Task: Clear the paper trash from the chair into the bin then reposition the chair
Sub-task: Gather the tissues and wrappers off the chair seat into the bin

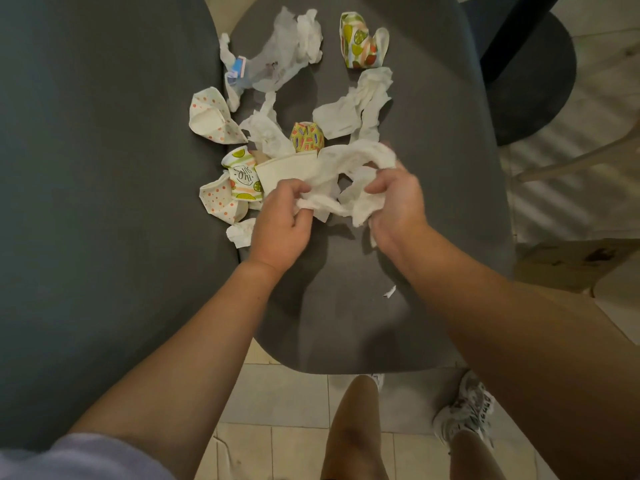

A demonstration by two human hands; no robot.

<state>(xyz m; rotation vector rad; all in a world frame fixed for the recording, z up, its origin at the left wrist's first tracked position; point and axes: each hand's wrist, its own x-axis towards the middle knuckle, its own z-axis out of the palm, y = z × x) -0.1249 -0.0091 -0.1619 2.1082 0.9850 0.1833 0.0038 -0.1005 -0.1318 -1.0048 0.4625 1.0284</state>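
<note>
Crumpled cups (231,184) and napkins (356,109) lie on the chair seat (433,202), mostly toward its left edge and far end. One paper scrap (390,292) lies alone nearer the front edge.

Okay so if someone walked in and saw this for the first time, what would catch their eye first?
Probably the two hands at the centre: the left hand and right hand both gripping one crumpled white napkin over the dark grey chair seat. Next, the litter beyond them: a crushed fruit-print cup at the far edge, a polka-dot cup at the left, and loose white tissues between.
</note>
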